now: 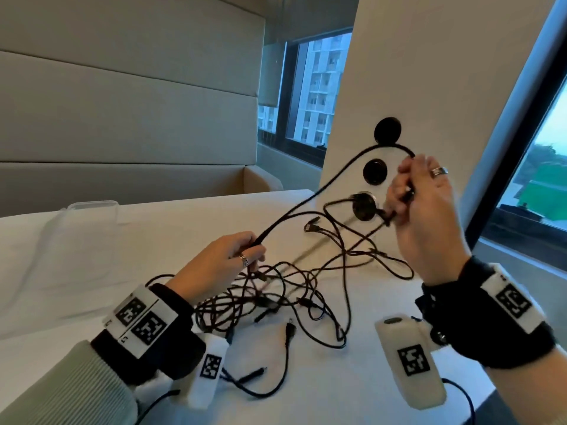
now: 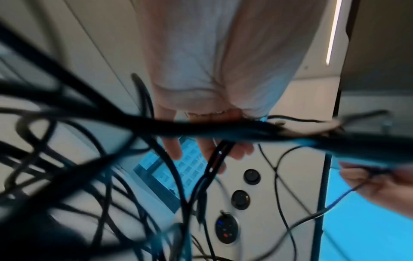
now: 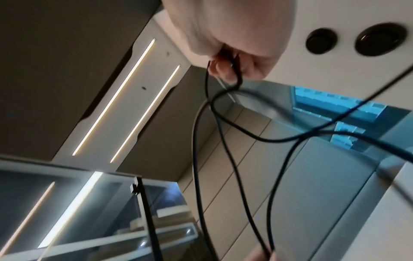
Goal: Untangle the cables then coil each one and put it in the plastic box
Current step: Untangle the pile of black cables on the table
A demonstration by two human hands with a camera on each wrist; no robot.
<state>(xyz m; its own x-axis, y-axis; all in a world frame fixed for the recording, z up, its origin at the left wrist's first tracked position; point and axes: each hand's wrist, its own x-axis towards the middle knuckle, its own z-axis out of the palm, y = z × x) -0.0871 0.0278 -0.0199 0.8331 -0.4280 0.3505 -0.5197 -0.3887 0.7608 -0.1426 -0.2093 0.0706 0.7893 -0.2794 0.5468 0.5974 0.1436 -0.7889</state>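
Observation:
A tangle of thin black cables point(image 1: 276, 299) lies on the white table point(image 1: 153, 240) between my hands. One thicker black cable point(image 1: 310, 197) arcs up out of the tangle. My left hand point(image 1: 245, 250) grips it low, just above the pile. My right hand point(image 1: 408, 191) is raised and pinches the same cable's upper end with another strand. In the right wrist view the fingers point(image 3: 225, 70) curl round a black cable point(image 3: 201, 141) that hangs in loops. The left wrist view shows blurred cables point(image 2: 201, 128) crossing my fingers point(image 2: 174, 148). A clear plastic box point(image 1: 89, 219) sits at the far left.
A white panel point(image 1: 429, 87) with three round black sockets point(image 1: 375, 172) stands behind the tangle. Loose plugs point(image 1: 290, 331) lie near the front edge. A padded bench wall is at the back left, with windows on the right.

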